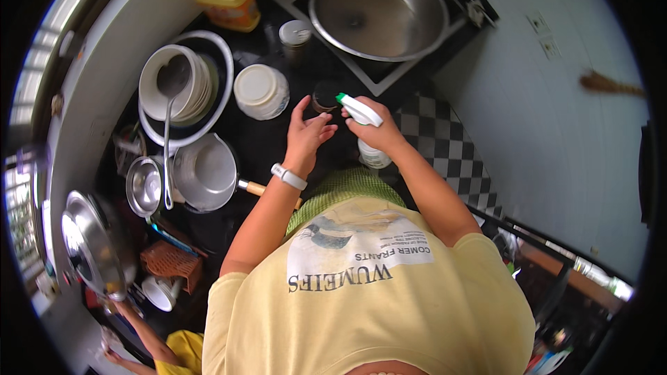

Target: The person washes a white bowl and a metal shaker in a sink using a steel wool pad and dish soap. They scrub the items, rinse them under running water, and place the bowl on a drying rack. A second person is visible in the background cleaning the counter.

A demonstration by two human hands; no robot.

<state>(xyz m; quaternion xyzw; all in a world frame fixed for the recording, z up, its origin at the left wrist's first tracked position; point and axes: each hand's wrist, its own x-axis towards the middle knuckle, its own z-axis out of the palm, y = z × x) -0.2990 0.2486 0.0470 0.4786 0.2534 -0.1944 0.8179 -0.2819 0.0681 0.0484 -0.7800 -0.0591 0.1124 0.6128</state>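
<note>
My right hand (379, 127) grips the neck of a spray bottle (374, 155), whose white trigger head with a green nozzle (359, 109) points toward my left. Opposite the nozzle, my left hand (311, 127) is raised with its fingers apart and holds nothing. Just beyond both hands, a small dark-lidded jar (323, 96) stands on the black counter. A white tub (261, 92) sits left of it, and a white-lidded shaker jar (295, 36) is farther back.
A wide metal basin (437, 25) of cloudy liquid rests on the cooktop. At left are stacked bowls (148, 80) with a ladle, a saucepan (206, 171) with its handle near my left forearm, and a yellow jug (229, 2). Another person's arm (143, 325) shows at lower left.
</note>
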